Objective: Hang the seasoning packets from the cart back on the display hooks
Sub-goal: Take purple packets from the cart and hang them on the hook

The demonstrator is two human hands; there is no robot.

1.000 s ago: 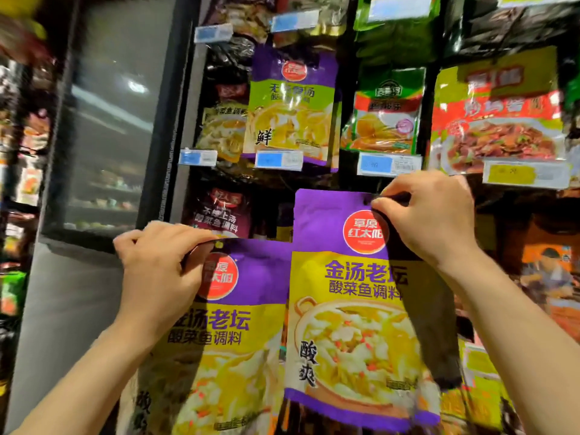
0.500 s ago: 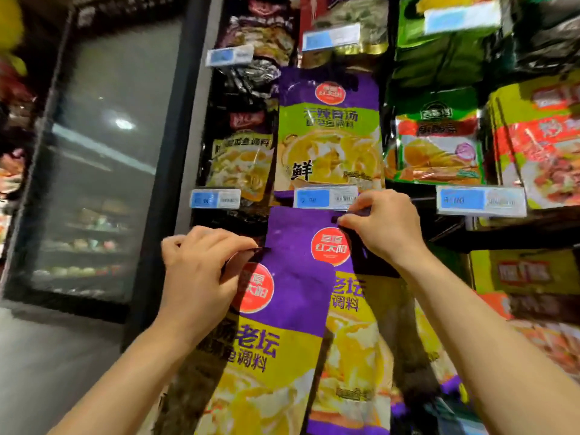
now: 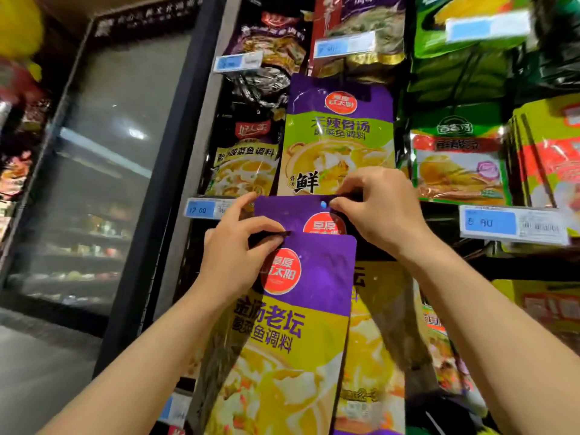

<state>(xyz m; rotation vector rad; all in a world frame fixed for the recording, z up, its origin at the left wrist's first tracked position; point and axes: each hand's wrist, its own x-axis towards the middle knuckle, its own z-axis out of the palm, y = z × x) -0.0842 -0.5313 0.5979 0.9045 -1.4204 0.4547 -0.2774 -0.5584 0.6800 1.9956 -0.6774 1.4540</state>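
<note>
2 purple-and-yellow seasoning packets are up at the display in the center of the frame: the left hand (image 3: 233, 255) pinches the top edge of the front packet (image 3: 301, 309), and the right hand (image 3: 381, 208) pinches the top of the rear packet (image 3: 298, 211), right by its hang hole. My guess is the hook is hidden behind the packets, so the hole could easily miss it. With the front packet overlapping the rear one, either could slip and drop.

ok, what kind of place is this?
Most likely a grocery store aisle: seasoning packets hang in rows on a display rack, blue price tags sit under them, and a glass-door chiller stands to the left.
</note>
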